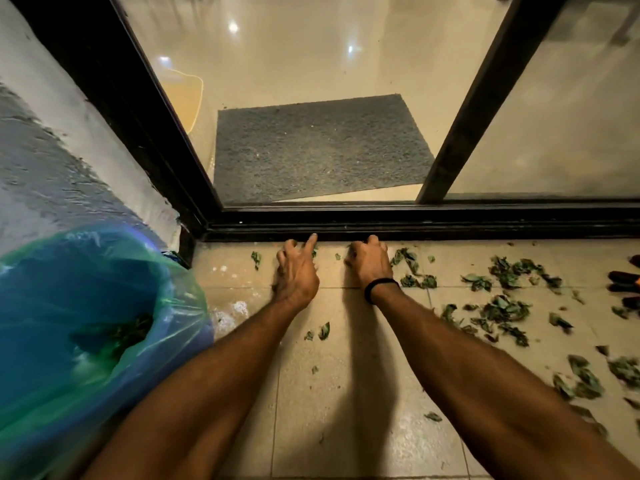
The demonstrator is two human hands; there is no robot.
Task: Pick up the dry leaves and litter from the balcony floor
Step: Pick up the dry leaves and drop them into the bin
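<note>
Many leaves [505, 308] R, bin bag [86, 289] L, door track [450, 225] ahead

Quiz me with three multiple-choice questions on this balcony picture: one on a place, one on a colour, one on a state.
1. Where does the bin bag stand? A on the person's left, B on their right, C indoors.
2. What colour is the doormat? A red, B grey, C yellow.
3. What state is the bin bag in? A tied shut, B open with leaves inside, C open and empty.
Answers: A, it stands left of the left hand; B, its pile looks grey; B, leaves show through its open mouth.
</note>
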